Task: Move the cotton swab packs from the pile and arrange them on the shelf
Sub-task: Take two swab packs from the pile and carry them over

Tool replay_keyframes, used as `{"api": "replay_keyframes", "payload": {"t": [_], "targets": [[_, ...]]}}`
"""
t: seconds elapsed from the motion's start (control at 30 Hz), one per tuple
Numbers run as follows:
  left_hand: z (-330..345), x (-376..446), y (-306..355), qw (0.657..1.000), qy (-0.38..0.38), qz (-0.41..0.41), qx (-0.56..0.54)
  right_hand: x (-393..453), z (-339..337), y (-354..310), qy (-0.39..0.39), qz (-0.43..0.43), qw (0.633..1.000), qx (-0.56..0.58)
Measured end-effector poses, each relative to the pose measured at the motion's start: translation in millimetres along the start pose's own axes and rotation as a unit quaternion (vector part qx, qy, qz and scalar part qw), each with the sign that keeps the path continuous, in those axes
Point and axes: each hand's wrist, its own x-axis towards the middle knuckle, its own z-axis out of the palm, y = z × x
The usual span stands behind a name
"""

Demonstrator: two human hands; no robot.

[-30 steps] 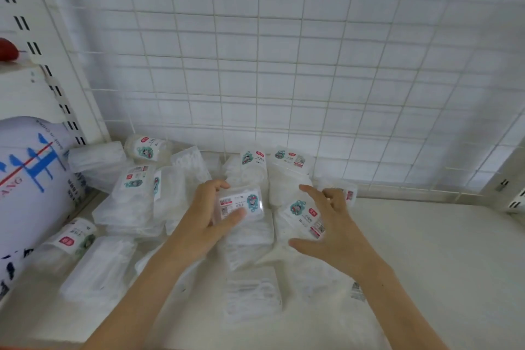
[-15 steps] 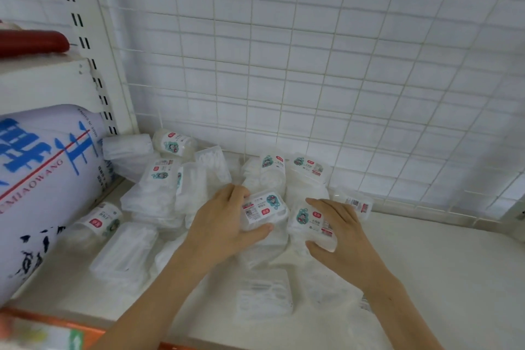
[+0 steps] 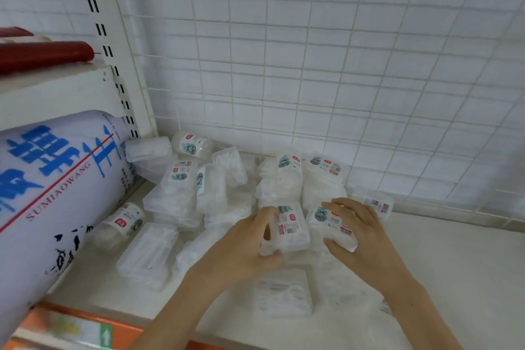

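A pile of clear cotton swab packs (image 3: 181, 196) with small red and teal labels lies on the white shelf (image 3: 454, 270), against the wire grid back. My left hand (image 3: 244, 247) grips one labelled pack (image 3: 289, 229) at the pile's front, fingers curled round its left side. My right hand (image 3: 360, 233) holds the neighbouring pack (image 3: 329, 221), fingers over its top and thumb under its front edge. Another pack (image 3: 281, 293) lies flat on the shelf just in front of both hands.
A big white bag with blue lettering (image 3: 51, 193) fills the left compartment. A slotted upright (image 3: 119, 65) separates it from the shelf. The white wire grid (image 3: 312, 65) closes the back. An orange price strip (image 3: 71, 329) runs along the front edge. Bare shelf surface lies to the right.
My right hand came down from hovering and closed round a pack. My left hand turned its pack more upright. The view shifted so the pile sits further right and lower.
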Motion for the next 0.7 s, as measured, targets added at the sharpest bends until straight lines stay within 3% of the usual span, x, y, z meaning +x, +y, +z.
{"api": "replay_keyframes", "payload": {"t": [0.1, 0.23, 0.4, 0.5, 0.63, 0.7], "targets": [[-8, 8, -8, 0.999, -0.031, 0.019, 0.016, 0, 0, 0, 0.005, 0.005, 1.0, -0.002], [-23, 27, -8, 0.984, -0.038, 0.083, 0.151, -2, -1, 1, 0.006, 0.009, 1.0, -0.005], [-17, 48, 1, 0.954, -0.132, 0.139, 0.231, -1, -1, 2, 0.004, 0.022, 1.0, -0.002], [-14, 51, 2, 0.957, -0.101, 0.129, 0.237, 2, -1, 3, 0.006, 0.035, 0.999, -0.008], [-5, 51, -3, 0.934, 0.029, 0.118, 0.335, 9, -5, -2, 0.043, 0.065, 0.997, -0.001], [7, 48, -8, 0.929, 0.052, 0.122, 0.346, 14, -7, -9, 0.065, 0.08, 0.995, 0.012]]}}
